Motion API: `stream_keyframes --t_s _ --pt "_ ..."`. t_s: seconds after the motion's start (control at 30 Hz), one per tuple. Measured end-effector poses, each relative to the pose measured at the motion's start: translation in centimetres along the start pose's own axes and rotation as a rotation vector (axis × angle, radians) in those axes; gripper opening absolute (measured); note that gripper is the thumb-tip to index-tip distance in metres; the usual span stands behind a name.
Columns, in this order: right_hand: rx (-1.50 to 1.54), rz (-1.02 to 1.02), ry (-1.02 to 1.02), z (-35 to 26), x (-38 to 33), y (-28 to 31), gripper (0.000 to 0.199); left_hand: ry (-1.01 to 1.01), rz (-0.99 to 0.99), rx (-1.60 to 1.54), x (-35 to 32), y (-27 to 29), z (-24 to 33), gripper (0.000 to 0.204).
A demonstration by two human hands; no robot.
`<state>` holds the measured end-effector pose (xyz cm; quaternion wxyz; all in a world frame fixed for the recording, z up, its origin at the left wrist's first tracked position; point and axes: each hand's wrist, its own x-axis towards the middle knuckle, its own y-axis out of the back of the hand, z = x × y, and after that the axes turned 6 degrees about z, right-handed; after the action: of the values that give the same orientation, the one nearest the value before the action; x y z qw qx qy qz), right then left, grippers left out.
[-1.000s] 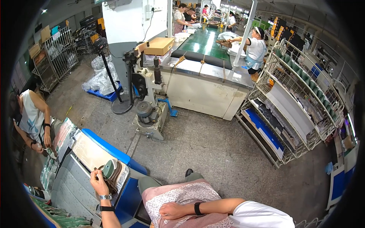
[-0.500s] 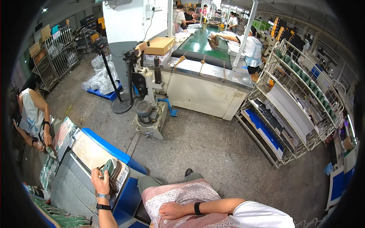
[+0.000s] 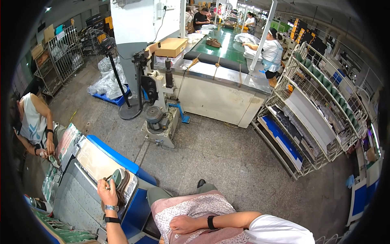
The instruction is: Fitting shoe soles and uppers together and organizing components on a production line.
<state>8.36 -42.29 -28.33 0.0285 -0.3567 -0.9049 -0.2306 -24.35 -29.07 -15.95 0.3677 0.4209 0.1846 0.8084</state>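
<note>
My left hand [image 3: 107, 193] is bent round the near side of a small stack of insole-shaped pieces on a work surface at lower left. Its thumb and fingers pinch the edge of a green insole [image 3: 117, 176] on top. Beneath and beside that lie brown and dark insoles [image 3: 131, 181], partly hidden by the hand. A thin dark strip sticks out at the fingertips; its kind is unclear. My right hand [image 3: 183, 224] rests on the patterned apron [image 3: 203, 207] over my lap, with fingers curled and nothing seen in them.
A grey perforated tray [image 3: 81, 195] and tan board [image 3: 95, 158] lie left, edged by a blue rim [image 3: 115, 154]. A co-worker [image 3: 32, 122] works at far left. Ahead stand a motorised machine [image 3: 156, 118], a green conveyor [image 3: 223, 40] and a wire rack [image 3: 313, 110].
The green insole under my left hand has tilted slightly; my right hand stays put. At the conveyor, a person has set down brown shoes and now reaches toward clear plastic.
</note>
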Motion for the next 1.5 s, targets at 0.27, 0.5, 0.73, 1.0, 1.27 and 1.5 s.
stream_keyframes --t_s 0.27,0.5,0.73,1.0,1.27,1.5 --pt "-0.031 -0.015 -0.015 -0.04 0.02 0.07 0.027 -0.016 0.017 0.008 -0.11 -0.17 -0.12 0.038" --pt "-0.013 0.001 -0.014 -0.54 0.21 0.39 0.024 0.002 0.013 0.026 -0.16 -0.21 0.12 0.039" --pt "-0.005 -0.002 -0.007 -0.61 0.20 0.48 0.025 -0.013 0.028 0.023 -0.35 -0.24 -0.02 0.038" --pt "0.003 0.006 0.000 -0.31 0.17 0.25 0.024 -0.019 0.048 0.025 -0.50 -0.25 0.43 0.034" --pt "-0.016 -0.003 -0.005 -0.28 0.26 0.22 0.026 -0.008 0.046 0.031 -0.83 -0.36 0.03 0.029" --pt "-0.006 -0.010 -0.016 -0.45 0.35 0.35 0.027 -0.005 0.074 -0.001 -0.97 -0.58 -0.03 0.024"
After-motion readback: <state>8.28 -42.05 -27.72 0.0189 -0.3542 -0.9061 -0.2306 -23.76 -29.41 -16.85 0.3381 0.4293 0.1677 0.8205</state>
